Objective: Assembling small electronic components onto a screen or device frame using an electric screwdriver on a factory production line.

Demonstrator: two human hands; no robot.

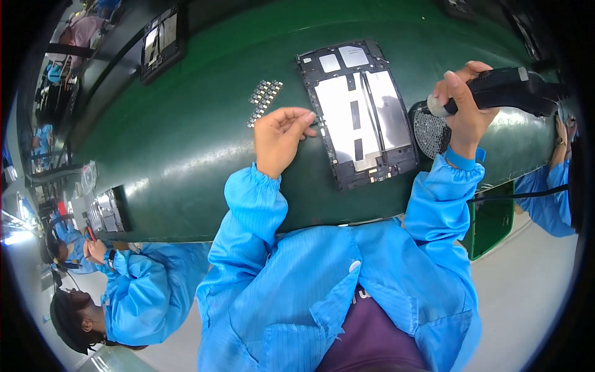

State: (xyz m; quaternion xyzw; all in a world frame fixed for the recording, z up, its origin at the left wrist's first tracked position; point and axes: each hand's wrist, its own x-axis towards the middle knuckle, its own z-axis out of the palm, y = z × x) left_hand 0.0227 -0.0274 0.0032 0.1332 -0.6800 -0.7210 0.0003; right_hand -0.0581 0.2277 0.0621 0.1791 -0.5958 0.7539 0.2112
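Observation:
An opened tablet body (356,118), black-framed with silvery plates and dark strips inside, lies on the green table in front of me. My left hand (282,136) is at its left edge, thumb and forefinger pinched together; whatever they hold is too small to make out. My right hand (468,111) is raised beyond the tablet's right side, gripping a black handheld tool (514,90) with a pale rounded end. Under that hand sits a round, studded or mesh-like disc (432,133), partly covered. A cluster of small dark-and-pale parts (266,93) lies beyond my left hand.
The green table (186,186) curves across the view. Another opened device (161,43) stands at the far left, and one more (110,211) lies nearer. A blue-sleeved co-worker (142,297) sits at left; another blue sleeve (545,198) shows at right, beside a green bin (493,223).

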